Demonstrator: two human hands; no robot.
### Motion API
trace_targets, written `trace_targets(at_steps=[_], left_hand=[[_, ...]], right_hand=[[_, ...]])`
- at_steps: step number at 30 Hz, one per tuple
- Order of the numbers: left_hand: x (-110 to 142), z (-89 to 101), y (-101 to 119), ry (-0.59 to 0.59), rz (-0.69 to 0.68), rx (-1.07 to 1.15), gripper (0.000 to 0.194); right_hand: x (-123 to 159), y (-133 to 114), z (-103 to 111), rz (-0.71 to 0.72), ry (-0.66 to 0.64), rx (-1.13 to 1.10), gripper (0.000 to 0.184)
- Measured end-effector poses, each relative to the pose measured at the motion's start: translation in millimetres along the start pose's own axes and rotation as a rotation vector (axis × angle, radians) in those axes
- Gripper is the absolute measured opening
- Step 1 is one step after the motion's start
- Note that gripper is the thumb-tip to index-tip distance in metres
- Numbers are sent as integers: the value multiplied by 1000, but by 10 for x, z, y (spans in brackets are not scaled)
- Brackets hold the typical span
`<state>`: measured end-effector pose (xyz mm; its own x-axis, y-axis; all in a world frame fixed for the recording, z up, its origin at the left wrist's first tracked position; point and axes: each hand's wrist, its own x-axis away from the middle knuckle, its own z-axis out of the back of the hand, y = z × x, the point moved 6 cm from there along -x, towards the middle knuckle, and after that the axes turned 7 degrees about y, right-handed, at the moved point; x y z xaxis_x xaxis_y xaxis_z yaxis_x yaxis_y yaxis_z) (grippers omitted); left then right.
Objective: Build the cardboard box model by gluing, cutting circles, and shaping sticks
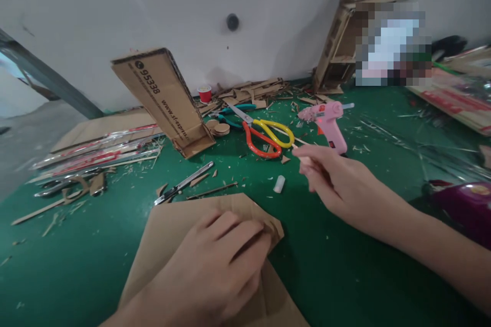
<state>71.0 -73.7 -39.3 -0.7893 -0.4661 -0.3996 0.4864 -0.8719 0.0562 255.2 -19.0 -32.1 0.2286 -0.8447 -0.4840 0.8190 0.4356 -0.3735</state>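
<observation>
A flat sheet of brown cardboard (172, 230) with cut corners lies in front of me on the green table. My left hand (230, 260) rests over it, its fingers curled and closed at the sheet's right-hand corner; the fingertips are partly hidden. Farther right, my right hand (330, 179) is raised above the table in a closed pinch. A thin pale stick (294, 147) pokes out from its fingertips, most of it covered by the hand. Just beyond are scissors (264, 138) with one red and one yellow handle. A short white glue stick piece (279, 184) lies between the hands.
A pink glue gun (330, 121) stands behind my right hand. A utility knife (186, 183) lies beyond the sheet. Farther off are a printed cardboard piece (153, 97), teal pliers (233, 110), a red cup (205, 94), a cardboard structure (337, 46) and wrapped sticks (99, 156).
</observation>
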Motion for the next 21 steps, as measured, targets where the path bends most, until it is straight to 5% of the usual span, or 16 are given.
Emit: trace_targets(at_steps=[3, 11, 21], left_hand=[[-8, 9, -12, -42, 30, 73, 28], [72, 94, 237, -251, -4, 226, 31], [107, -69, 156, -137, 165, 178, 25]], right_hand=[[46, -106, -38, 43, -10, -150, 24], [137, -116, -231, -225, -167, -553, 28], [137, -173, -335, -213, -276, -539, 23]])
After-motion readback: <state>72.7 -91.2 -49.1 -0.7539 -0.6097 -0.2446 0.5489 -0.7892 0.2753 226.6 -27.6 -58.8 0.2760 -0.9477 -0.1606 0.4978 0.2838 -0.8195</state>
